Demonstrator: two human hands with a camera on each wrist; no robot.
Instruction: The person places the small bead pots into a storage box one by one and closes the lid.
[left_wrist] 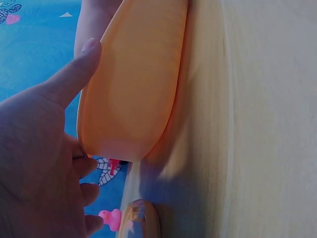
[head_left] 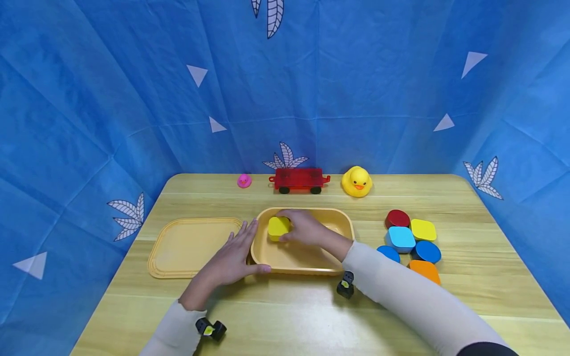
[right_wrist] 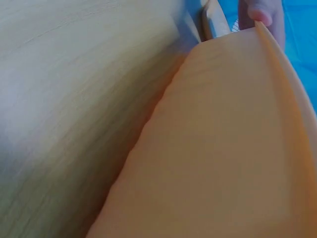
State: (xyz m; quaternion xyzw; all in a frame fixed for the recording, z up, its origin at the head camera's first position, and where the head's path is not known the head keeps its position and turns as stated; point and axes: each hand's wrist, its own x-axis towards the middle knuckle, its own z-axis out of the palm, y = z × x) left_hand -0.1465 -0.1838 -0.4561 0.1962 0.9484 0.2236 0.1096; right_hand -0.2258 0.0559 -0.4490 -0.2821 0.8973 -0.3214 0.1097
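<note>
A pale orange plastic box (head_left: 307,269) stands on the table with its open side up. Inside its left end, my right hand (head_left: 305,228) grips a yellow rounded-square block (head_left: 278,228) between thumb and fingers. Against the box's left end lies my left hand (head_left: 236,254), fingers extended along the side and thumb over the front rim; the left wrist view shows this hand (left_wrist: 44,158) touching the box wall (left_wrist: 133,84). In the right wrist view the box wall (right_wrist: 223,139) hides the block and my right hand.
Left of the box lies a matching flat lid (head_left: 191,247). Several coloured blocks, among them a light-blue one (head_left: 401,239) and an orange one (head_left: 425,270), are grouped at right. Along the back stand a pink duck (head_left: 244,181), a red wagon (head_left: 298,179) and a yellow duck (head_left: 357,182).
</note>
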